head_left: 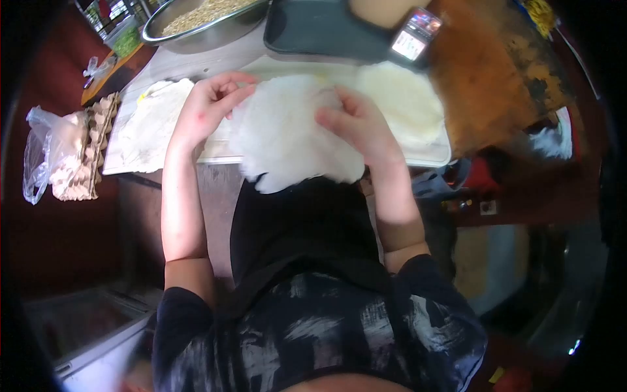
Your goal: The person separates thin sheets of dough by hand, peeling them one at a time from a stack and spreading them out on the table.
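A thin, round, pale wrapper sheet hangs between my two hands over the front edge of the table. My left hand pinches its upper left edge. At the upper right of the sheet, my right hand grips it between thumb and fingers. To the right, a pale yellowish round stack of similar sheets lies flat on a white board. More whitish sheets lie at the left, beside my left forearm.
Behind the board stand a metal bowl of brownish shredded filling and a dark tray. A phone with a lit screen rests at the tray's right corner. Egg cartons and a clear plastic bag sit at the left edge.
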A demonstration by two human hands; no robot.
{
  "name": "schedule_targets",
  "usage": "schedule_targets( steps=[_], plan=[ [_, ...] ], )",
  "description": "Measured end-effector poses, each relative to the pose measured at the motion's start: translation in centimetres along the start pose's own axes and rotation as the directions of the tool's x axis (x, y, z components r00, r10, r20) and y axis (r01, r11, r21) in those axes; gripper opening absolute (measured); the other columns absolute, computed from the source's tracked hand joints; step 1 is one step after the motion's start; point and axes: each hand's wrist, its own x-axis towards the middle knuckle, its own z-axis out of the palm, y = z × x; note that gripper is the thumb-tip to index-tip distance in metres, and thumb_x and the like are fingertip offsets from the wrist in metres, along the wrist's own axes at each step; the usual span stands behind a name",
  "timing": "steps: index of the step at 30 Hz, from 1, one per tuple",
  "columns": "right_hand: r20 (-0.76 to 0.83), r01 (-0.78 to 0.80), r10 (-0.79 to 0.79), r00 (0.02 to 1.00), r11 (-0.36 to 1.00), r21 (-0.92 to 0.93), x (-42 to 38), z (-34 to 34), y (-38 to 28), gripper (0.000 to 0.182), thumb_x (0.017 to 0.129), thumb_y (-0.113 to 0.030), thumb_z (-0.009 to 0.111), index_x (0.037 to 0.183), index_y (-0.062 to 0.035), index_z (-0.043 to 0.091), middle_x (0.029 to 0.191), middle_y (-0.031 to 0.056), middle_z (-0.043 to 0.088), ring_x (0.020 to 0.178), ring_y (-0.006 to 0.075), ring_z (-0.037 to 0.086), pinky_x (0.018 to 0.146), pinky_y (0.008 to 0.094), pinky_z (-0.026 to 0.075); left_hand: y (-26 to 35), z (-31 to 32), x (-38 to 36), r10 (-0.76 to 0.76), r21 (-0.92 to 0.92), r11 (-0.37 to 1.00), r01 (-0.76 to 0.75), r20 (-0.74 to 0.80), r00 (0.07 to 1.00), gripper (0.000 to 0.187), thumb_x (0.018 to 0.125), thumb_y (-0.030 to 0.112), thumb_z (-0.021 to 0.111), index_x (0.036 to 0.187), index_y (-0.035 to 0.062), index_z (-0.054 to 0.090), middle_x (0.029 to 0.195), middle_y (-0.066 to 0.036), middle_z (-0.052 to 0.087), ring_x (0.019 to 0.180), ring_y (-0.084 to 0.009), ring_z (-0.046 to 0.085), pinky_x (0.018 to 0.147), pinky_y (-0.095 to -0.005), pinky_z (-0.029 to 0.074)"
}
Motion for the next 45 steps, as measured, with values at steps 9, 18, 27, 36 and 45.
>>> schedule_targets(
  steps=[9,18,27,36,45],
  plan=[
    [-0.197,0.075,-0.219,0.956,0.828,-0.555,1.7,-5.0,-7.7,0.034,0.088,-0.017,0.069,0.117,-0.0006,0.062,0.1,0.0043,0.067,0.09,0.0098,0.063,0.077,0.0222,0.051,-2.0,-0.2,-0.3,-0.004,-0.077,0.997,-0.008,-0.156,0.988,0.019,0.094,0.012,0.061,0.108,-0.0007,0.066,0.076,-0.001,0.06,0.066,-0.006,0.051,0.063,-0.0197,0.041],
    [-0.599,-0.441,-0.042,0.8,0.637,-0.633,-4.1,-21.8,-5.8,0.038,0.08,-0.011,0.071,0.114,0.003,0.062,0.099,0.0122,0.069,0.088,0.0159,0.066,0.079,0.0279,0.052,-4.7,-2.1,-2.2,-0.097,-0.001,0.995,0.098,-0.148,0.984,0.02,0.095,0.013,0.061,0.108,-0.0009,0.064,0.076,-0.001,0.061,0.066,-0.0057,0.051,0.062,-0.0201,0.041],
    [-0.603,-0.6,-0.368,0.707,0.138,-0.788,-3.8,-21.5,-3.9,0.042,0.076,-0.01,0.067,0.118,-0.0079,0.061,0.109,0.024,0.066,0.105,0.0391,0.062,0.091,0.0437,0.049,-2.7,2.9,-2.6,0.087,0.409,0.91,-0.071,-0.021,0.996,0.026,0.08,0.007,0.07,0.103,-0.0017,0.065,0.085,-0.006,0.058,0.068,-0.0141,0.054,0.064,-0.0279,0.045],
    [-0.25,-0.49,-0.585,0.771,-0.296,-0.82,-2.3,-15.4,-2.6,0.035,0.079,-0.012,0.066,0.113,-0.005,0.061,0.11,0.0152,0.061,0.104,0.034,0.057,0.087,0.0455,0.046,-3.7,2.6,-2.7,0.066,0.425,0.902,-0.072,0.029,0.997,0.019,0.078,0.009,0.071,0.095,0.0001,0.066,0.088,-0.01,0.058,0.07,-0.0214,0.059,0.066,-0.0331,0.047],
    [0.168,0.247,-0.346,0.923,0.198,-0.948,0.2,-1.7,5.3,0.027,0.083,-0.014,0.066,0.108,-0.0032,0.063,0.118,0.0177,0.058,0.111,0.033,0.055,0.095,0.0423,0.044,-4.7,1.8,-2.6,-0.025,0.391,0.92,0.025,-0.005,1.0,0.012,0.082,0.003,0.066,0.094,-0.0017,0.066,0.086,-0.014,0.066,0.079,-0.0231,0.064,0.073,-0.0325,0.05]
  ],
)
